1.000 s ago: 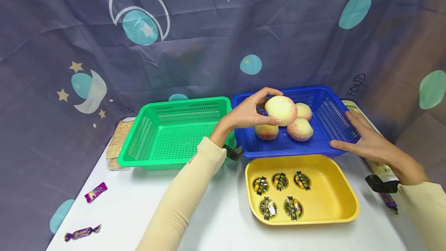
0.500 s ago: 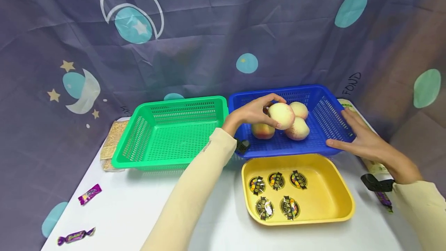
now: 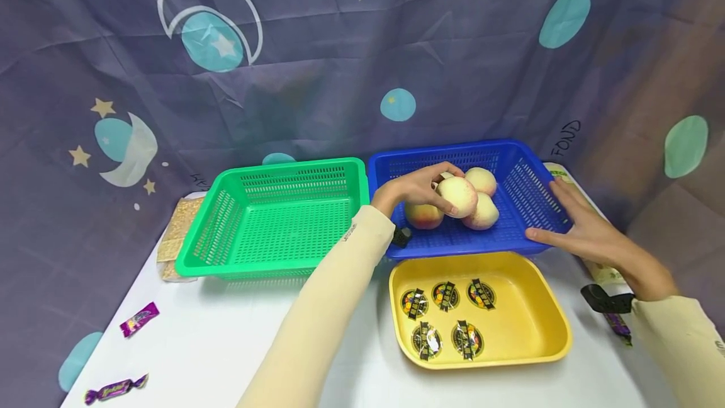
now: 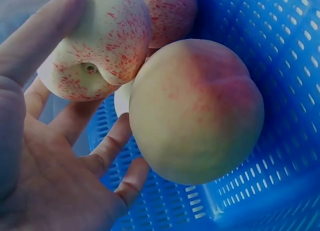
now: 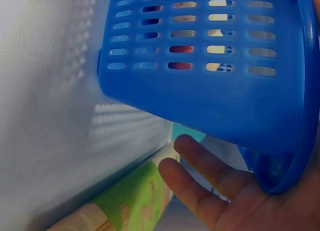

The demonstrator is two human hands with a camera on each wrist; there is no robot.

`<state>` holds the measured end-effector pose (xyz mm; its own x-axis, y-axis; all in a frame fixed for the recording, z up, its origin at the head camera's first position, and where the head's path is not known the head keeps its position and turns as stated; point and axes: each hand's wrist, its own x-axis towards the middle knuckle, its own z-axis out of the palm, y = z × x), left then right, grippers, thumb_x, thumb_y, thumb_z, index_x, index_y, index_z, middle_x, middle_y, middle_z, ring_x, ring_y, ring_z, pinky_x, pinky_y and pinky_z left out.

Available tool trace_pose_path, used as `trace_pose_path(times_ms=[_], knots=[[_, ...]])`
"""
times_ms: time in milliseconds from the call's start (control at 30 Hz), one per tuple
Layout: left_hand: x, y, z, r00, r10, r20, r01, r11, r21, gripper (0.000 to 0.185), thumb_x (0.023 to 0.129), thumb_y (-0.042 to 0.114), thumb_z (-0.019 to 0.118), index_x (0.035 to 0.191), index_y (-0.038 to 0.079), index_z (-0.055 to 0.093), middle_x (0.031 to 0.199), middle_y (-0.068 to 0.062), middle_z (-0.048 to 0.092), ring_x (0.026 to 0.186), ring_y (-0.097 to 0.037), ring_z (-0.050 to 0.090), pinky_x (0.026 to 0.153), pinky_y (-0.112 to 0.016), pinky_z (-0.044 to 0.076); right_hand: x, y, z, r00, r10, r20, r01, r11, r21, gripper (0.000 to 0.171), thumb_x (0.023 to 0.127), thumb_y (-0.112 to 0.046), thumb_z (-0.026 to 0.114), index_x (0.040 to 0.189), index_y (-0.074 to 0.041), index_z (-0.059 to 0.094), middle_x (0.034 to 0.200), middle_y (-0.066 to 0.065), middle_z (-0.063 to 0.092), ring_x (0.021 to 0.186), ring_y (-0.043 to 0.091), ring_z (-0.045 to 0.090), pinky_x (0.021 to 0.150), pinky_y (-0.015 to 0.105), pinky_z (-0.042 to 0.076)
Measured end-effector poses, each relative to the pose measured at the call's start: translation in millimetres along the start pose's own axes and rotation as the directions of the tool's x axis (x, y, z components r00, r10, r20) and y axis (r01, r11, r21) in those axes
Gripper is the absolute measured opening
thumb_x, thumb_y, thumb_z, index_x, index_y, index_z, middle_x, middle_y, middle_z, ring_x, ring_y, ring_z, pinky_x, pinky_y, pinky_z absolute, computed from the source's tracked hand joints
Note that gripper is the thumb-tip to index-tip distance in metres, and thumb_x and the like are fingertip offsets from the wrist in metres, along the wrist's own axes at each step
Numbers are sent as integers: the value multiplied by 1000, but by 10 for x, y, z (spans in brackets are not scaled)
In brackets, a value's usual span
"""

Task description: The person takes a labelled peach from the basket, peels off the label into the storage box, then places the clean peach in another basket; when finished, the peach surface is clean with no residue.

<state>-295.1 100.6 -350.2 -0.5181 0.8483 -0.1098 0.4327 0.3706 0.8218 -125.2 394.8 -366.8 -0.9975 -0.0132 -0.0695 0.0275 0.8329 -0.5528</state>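
My left hand [image 3: 438, 189] reaches into the blue basket [image 3: 527, 191] and grips a pale, red-speckled peach [image 3: 461, 199], thumb and fingers curled round it. That peach sits low among three other peaches [image 3: 484, 214]. In the left wrist view my left hand [image 4: 75, 108] holds the speckled peach [image 4: 105, 41] beside a larger blushed peach [image 4: 195, 111] on the blue basket [image 4: 285, 56] floor. My right hand [image 3: 557, 216] rests with straight fingers on the basket's right front corner. From the right wrist, my right hand [image 5: 200, 176] cups the corner of the blue basket [image 5: 200, 96].
A green basket [image 3: 226, 225] stands left of the blue one. A yellow tray [image 3: 538, 326] in front holds several wrapped candies [image 3: 447, 294]. Purple candies [image 3: 138, 318] lie at the front left, a cracker pack [image 3: 175, 238] at the far left. A green-labelled package [image 5: 125, 201] lies by my right hand.
My left hand has lowered the speckled peach from above the blue basket down among the other peaches. My right hand has stayed on the basket's corner.
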Motion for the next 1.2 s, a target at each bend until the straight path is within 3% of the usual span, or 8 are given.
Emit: trace_pose_path(times_ms=[267, 467, 633, 867, 1200], knots=[[-8, 1, 38, 998, -69, 0, 69, 996, 49, 62, 84, 37, 84, 136, 27, 52, 132, 1, 56, 113, -16, 56, 96, -29, 48, -3, 5, 6, 1000, -10, -6, 10, 1000, 0, 113, 92, -46, 69, 162, -7, -10, 168, 24, -16, 153, 54, -11, 111, 82, 4], [-21, 28, 37, 995, -78, -59, 83, 994, 73, 61, 81, 37, 86, 133, 28, 55, 127, 1, 58, 111, -17, 57, 95, -31, 48, -1, 22, -2, 1000, -4, -11, 3, 1000, -9, 113, 92, -47, 69, 162, -7, -11, 168, 24, -17, 152, 55, -10, 109, 83, 6], [-29, 39, 43, 989, -135, -53, 140, 985, 103, 59, 80, 40, 86, 131, 30, 57, 128, 2, 59, 111, -17, 57, 94, -32, 48, 0, 16, 6, 1000, -2, -14, 2, 1000, 1, 113, 92, -47, 69, 162, -7, -10, 168, 24, -17, 153, 55, -11, 110, 83, 5], [-20, -28, 65, 994, -89, -69, 95, 992, 83, 61, 80, 35, 87, 133, 30, 57, 127, 1, 61, 112, -17, 58, 94, -31, 49, -15, 0, 12, 999, -20, -31, 20, 1000, 8, 112, 92, -45, 70, 162, -6, -8, 168, 25, -15, 153, 55, -10, 111, 83, 4], [-24, -83, 69, 985, -135, -105, 147, 983, 113, 62, 79, 44, 87, 132, 32, 58, 130, 4, 60, 114, -16, 57, 97, -34, 48, -12, 0, 28, 999, -21, -34, 21, 1000, 9, 111, 92, -45, 69, 162, -6, -7, 169, 24, -14, 153, 55, -10, 110, 83, 5]])
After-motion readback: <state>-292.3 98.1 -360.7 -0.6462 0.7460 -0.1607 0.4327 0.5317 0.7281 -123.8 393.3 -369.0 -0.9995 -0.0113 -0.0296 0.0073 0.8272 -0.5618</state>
